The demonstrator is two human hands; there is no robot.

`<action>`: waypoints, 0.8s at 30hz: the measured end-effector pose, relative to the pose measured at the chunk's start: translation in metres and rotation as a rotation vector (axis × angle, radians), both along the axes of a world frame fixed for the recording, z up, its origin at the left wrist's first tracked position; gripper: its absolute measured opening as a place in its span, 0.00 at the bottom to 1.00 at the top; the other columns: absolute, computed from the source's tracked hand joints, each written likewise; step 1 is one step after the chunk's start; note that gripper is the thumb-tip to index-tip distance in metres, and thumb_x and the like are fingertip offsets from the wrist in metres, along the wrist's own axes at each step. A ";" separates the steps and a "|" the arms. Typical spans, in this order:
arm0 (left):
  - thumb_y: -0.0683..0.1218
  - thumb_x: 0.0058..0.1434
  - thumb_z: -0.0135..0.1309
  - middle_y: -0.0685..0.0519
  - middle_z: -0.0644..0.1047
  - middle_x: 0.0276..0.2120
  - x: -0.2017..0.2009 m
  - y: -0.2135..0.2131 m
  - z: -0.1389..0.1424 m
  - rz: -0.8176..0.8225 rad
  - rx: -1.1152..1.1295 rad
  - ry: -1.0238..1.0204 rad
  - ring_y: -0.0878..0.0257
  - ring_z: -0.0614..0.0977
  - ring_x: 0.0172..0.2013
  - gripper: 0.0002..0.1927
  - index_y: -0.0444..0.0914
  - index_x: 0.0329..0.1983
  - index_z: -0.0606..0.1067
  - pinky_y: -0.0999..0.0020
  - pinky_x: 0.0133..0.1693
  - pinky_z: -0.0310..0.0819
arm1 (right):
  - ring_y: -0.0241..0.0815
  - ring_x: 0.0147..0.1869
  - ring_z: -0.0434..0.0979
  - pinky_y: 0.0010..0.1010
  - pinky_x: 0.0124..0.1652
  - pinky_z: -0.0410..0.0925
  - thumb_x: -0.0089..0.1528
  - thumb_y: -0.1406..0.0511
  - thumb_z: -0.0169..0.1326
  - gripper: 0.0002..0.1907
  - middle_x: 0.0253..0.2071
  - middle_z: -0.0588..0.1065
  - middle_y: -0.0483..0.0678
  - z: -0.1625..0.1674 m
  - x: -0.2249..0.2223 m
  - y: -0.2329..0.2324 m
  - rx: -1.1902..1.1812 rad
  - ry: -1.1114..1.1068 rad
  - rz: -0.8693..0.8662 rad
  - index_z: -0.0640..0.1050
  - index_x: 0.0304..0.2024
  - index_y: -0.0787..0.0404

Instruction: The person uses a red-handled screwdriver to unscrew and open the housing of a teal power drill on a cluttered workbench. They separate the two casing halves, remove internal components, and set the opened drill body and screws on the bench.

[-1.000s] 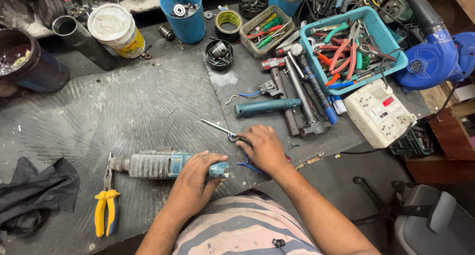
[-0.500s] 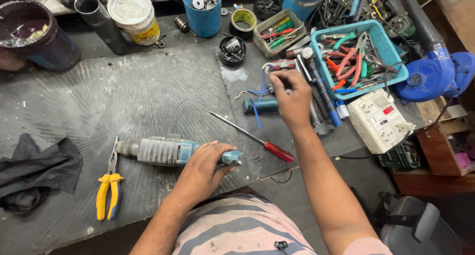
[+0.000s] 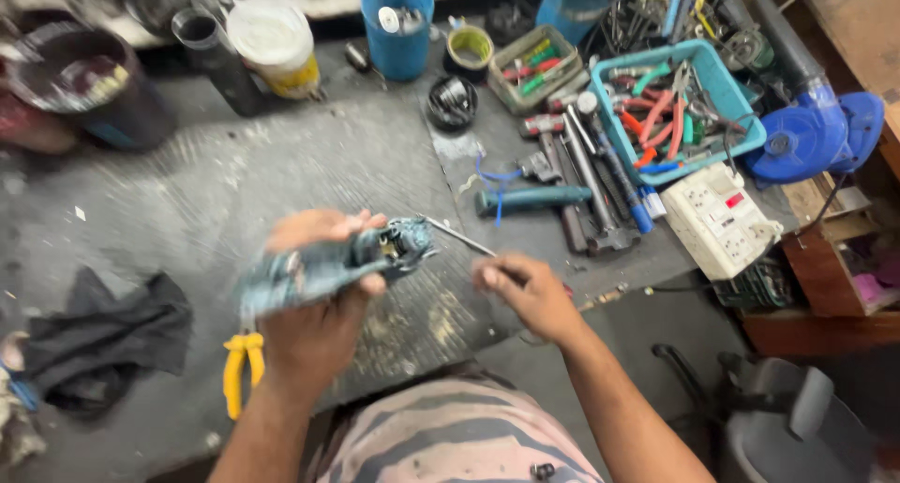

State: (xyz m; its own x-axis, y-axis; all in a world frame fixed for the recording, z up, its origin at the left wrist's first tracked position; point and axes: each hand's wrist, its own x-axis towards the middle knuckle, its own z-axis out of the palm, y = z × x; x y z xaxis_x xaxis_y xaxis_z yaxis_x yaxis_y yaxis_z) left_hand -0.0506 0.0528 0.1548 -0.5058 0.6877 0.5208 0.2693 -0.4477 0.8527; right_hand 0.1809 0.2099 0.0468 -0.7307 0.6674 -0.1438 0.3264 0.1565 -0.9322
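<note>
Blurred teal-grey power tool [image 3: 328, 263] lifted off the bench, wrapped tight in the left hand [image 3: 314, 300], its open metal end toward a thin screwdriver [image 3: 459, 236] pinched by the right hand [image 3: 525, 291]. Bare grey mat [image 3: 234, 183] wide open behind; yellow pliers [image 3: 239, 370] and black rag [image 3: 103, 338] near the front edge. White tub [image 3: 274, 44], blue cup [image 3: 398, 23], teal tool tray [image 3: 675, 108] and white socket box [image 3: 720, 218] at back and right.

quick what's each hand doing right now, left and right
Left hand: closed around the blue-grey power tool, lifted off the bench.
Right hand: at the screwdriver; its grip cannot be told, the picture is blurred.
</note>
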 end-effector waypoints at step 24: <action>0.51 0.39 0.77 0.50 0.76 0.59 -0.035 -0.050 -0.050 -0.452 -0.017 0.464 0.51 0.79 0.60 0.46 0.39 0.61 0.68 0.43 0.68 0.62 | 0.54 0.80 0.68 0.45 0.76 0.57 0.49 0.52 0.71 0.49 0.73 0.72 0.58 0.120 -0.032 -0.110 0.075 0.107 0.367 0.73 0.69 0.66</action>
State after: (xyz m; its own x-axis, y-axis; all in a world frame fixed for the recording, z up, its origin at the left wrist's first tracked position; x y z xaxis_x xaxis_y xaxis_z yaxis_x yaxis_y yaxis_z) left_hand -0.0854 0.0029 0.1045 0.1111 0.7899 0.6031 0.3996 -0.5911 0.7006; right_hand 0.1487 0.0997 0.1671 -0.9310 0.3648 -0.0143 0.1376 0.3142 -0.9393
